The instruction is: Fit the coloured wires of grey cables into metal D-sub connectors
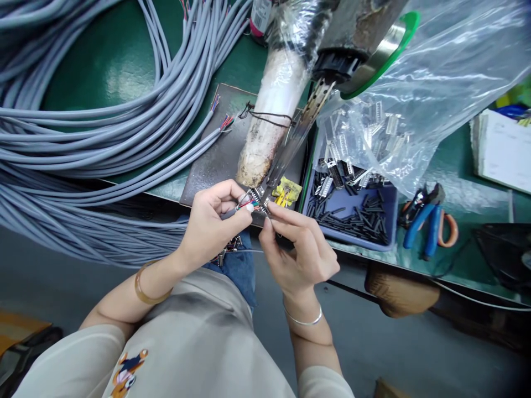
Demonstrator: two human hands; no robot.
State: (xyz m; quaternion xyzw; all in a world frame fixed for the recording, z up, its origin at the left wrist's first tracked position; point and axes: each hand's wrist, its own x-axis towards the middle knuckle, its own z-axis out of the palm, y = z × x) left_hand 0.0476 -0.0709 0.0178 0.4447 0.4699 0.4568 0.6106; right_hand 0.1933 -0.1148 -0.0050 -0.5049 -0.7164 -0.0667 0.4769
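Left hand (211, 224): fingers (224, 192) closed in a pinch, thumb and index gripping the end of a grey cable (229, 213). Right hand (305, 251): thumb and index nearly together, tips pinching at the right edge of a small metal connector (258, 194); exact contact too small to tell. Connector sits between the two hands, just below the tip of a dark metal shaft (296, 135); touching or apart, can't tell. Thin coloured wires (249, 204), red and green-blue among them, fan out of the cable end toward the connector. Connector looks silvery, with a row of small pins. Beside the shaft, a white tube (265, 121), scorched at the lower end, slants over a dark plate (203, 168) on the green table (460, 171). Yellow scrap (290, 189) near the hands. Blue tray (352, 239) right of that, holding short black pieces (371, 218) and connectors, clear plastic bag (456, 94) partly over it. Pliers (433, 224) with blue handles farther right, then a paper stack (506, 149). Big bundle of grey cables (124, 119) fills the left, some ends stripped to coloured wires. Grey floor (352, 342) below.
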